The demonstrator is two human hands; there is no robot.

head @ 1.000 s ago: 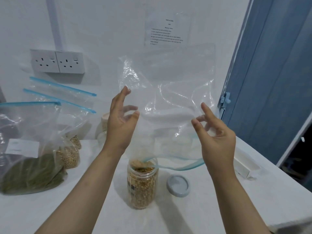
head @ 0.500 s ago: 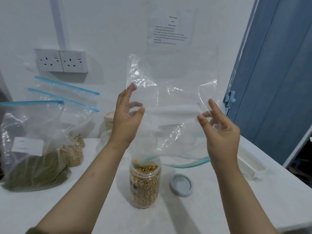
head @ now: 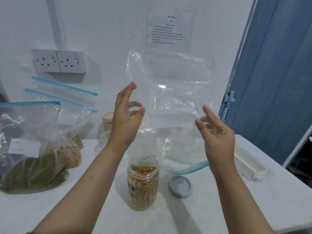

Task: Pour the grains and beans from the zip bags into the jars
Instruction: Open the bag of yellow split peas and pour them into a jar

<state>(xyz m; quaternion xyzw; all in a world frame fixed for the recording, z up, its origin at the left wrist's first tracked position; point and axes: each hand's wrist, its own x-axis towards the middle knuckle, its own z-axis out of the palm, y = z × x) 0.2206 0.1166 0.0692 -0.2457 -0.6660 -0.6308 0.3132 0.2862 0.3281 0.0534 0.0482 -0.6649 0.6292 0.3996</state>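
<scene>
White tabletop [head: 219, 208] against white wall [head: 109, 22], blue door [head: 278, 81] at right; left grip [head: 125, 119] and right grip [head: 217, 132] pinching upturned clear bag [head: 172, 92].

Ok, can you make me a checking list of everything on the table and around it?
Surface: white table, bare in front.
Job's things: open jar full of yellow kernels; empty zip bag held upside down, mouth over the jar; grey lid lying beside the jar; three filled bags at left; another lidded jar at the back.
Clutter: white box at right.
Grippers: left hand and right hand pinch the bag's sides.
Cables: nothing seen.
Surroundings: wall sockets, taped instruction sheet, blue door.
</scene>
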